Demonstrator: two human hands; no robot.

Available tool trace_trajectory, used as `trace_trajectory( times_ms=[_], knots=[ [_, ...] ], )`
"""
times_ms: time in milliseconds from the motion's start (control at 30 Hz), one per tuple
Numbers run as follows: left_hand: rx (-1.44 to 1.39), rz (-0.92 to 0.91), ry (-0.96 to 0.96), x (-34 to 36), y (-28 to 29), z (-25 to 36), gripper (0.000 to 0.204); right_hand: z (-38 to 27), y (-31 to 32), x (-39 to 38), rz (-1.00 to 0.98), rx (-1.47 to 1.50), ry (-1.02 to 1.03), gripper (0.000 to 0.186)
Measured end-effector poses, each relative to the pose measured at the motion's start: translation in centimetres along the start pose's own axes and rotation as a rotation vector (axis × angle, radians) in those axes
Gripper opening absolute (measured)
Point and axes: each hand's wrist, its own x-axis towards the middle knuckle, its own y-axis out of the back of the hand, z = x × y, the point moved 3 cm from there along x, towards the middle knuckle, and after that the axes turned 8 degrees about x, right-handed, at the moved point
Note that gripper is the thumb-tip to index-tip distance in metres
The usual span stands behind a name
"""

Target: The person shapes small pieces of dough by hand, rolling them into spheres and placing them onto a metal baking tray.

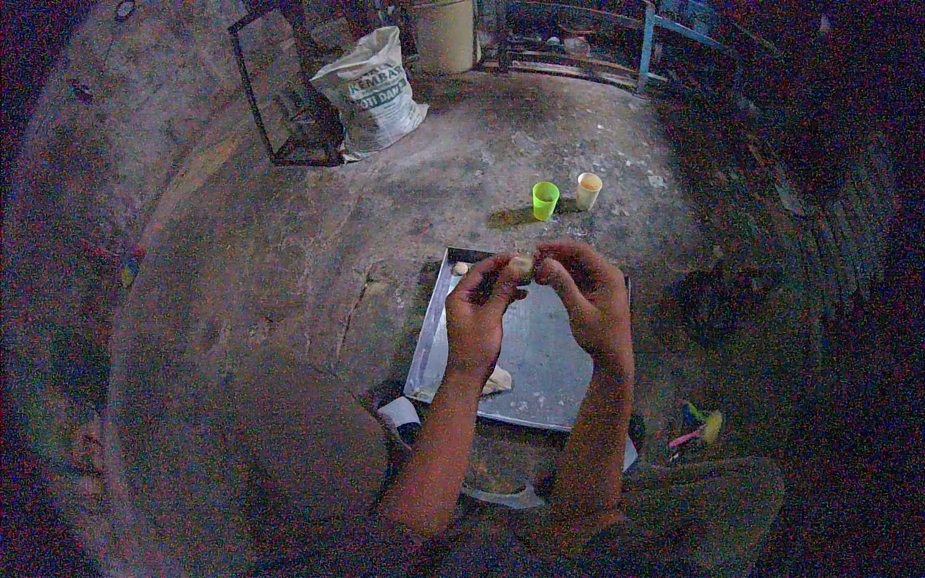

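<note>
Over the far part of a shallow metal tray point(547, 356), my two hands are raised close together. My left hand point(475, 316) pinches a small pale lump, seemingly dough point(521, 264), between thumb and fingers. Beside it, the thumb and fingers of my right hand point(599, 306) are pressed together; what they hold, if anything, is too small to tell. A small pale ball point(461, 269) lies in the tray's far left corner. Nearer to me, a larger pale lump point(498, 381) rests in the tray, partly hidden by my left forearm.
Beyond the tray stand a green cup point(545, 201) and a cream cup point(589, 192). A white sack point(374, 96) leans by a dark frame point(263, 106) at the far left, near a beige bucket point(445, 37). Something yellow and pink point(701, 430) lies to the right.
</note>
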Motion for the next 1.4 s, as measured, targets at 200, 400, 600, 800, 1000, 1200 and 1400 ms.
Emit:
trace_trajectory(
  times_ms=[200,400,600,800,1000,1200,1400],
  knots=[
    [-0.194,0.053,0.013,-0.1,-0.2,-1.5,0.022,-0.5,-0.2,-0.1,-0.145,-0.445,0.326,0.023],
    [-0.207,0.055,0.069,-0.2,0.3,-1.4,0.023,-1.0,-0.1,-0.3,-0.193,-0.454,0.298,0.022],
    [-0.147,0.031,-0.007,-0.3,0.1,-1.1,0.028,-0.5,-0.1,-0.3,-0.229,-0.610,0.449,0.026],
    [-0.071,0.012,-0.047,-0.3,0.0,-1.2,0.031,-0.4,-0.8,-0.4,-0.157,-0.577,0.354,0.025],
    [-0.087,-0.011,-0.069,-0.2,0.2,-1.2,0.029,0.1,-0.6,-0.2,-0.212,-0.631,0.398,0.026],
    [-0.067,-0.031,-0.130,0.2,0.5,-1.4,0.029,0.1,-1.0,-0.4,-0.217,-0.577,0.311,0.030],
    [-0.182,0.003,-0.039,-0.1,0.2,-1.3,0.033,0.2,-0.8,-0.5,-0.071,-0.478,0.355,0.029]
  ],
)
